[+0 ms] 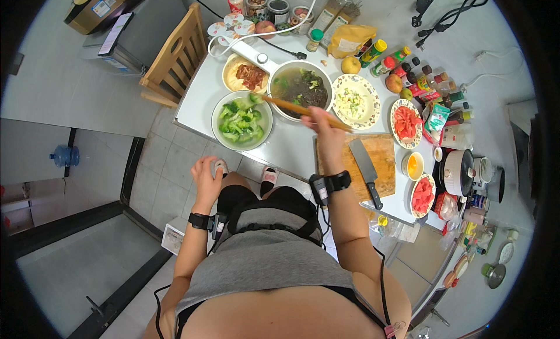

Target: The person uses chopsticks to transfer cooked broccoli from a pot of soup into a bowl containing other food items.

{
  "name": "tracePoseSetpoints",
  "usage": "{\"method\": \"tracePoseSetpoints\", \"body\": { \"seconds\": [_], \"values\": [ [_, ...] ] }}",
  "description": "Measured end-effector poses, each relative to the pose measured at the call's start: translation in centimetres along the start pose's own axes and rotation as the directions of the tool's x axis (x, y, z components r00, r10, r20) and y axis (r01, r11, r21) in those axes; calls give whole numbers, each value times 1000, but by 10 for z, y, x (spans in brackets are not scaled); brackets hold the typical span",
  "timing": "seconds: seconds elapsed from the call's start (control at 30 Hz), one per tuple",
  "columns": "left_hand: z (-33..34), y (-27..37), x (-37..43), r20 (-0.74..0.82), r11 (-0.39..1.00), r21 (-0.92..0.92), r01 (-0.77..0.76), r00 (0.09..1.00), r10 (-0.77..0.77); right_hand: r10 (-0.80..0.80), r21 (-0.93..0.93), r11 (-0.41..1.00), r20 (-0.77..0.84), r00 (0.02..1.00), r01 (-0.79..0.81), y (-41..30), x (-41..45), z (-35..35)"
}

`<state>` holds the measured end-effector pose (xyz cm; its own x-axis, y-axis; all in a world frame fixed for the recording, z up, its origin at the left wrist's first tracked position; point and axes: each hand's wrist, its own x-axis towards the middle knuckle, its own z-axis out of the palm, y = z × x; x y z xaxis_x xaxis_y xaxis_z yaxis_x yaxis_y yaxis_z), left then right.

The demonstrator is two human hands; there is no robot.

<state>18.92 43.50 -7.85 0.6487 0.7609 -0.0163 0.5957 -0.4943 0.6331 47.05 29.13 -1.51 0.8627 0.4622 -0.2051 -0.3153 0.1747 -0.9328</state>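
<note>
My right hand (pixel 323 124) grips a pair of wooden chopsticks (pixel 288 106) that reach leftward across the near rim of a white electric pot (pixel 329 79). A broccoli floret (pixel 256 98) is at their tips, above the edge of a glass bowl (pixel 214 131). Broccoli pieces (pixel 238 124) lie in liquid in that bowl. Inside the pot are broth, dark noodle-like strands (pixel 306 96) and some green florets. Near the table's front edge, my left hand (pixel 206 181) hangs in the air with fingers apart, holding nothing.
A cleaver (pixel 364 162) lies on a wooden cutting board (pixel 385 151). Behind the pot are a bowl with reddish-brown meat slices (pixel 251 76) and a plate of chopped scallion-like bits (pixel 352 102). Plates of red slices (pixel 407 122) and several bottles line the right side. A wooden chair (pixel 175 55) stands left.
</note>
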Motion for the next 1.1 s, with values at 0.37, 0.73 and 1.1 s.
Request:
{"method": "tracePoseSetpoints", "body": {
  "seconds": [0.37, 0.73, 1.1],
  "values": [
    [5, -3, -5, -21, 1000, -27, 7, 1000, -7, -183, -470, 465, 777, 602, 750, 7, -8, 3],
    [-2, -9, -10, -42, 999, -26, 47, 998, -48, -99, -105, 987, 200, 975, 121, 56, -5, -1],
    [1, -1, -1, -19, 1000, -4, -15, 1000, 15, 373, 627, 724, -5, 928, -288, 58, -1, -24]
  ]
}}
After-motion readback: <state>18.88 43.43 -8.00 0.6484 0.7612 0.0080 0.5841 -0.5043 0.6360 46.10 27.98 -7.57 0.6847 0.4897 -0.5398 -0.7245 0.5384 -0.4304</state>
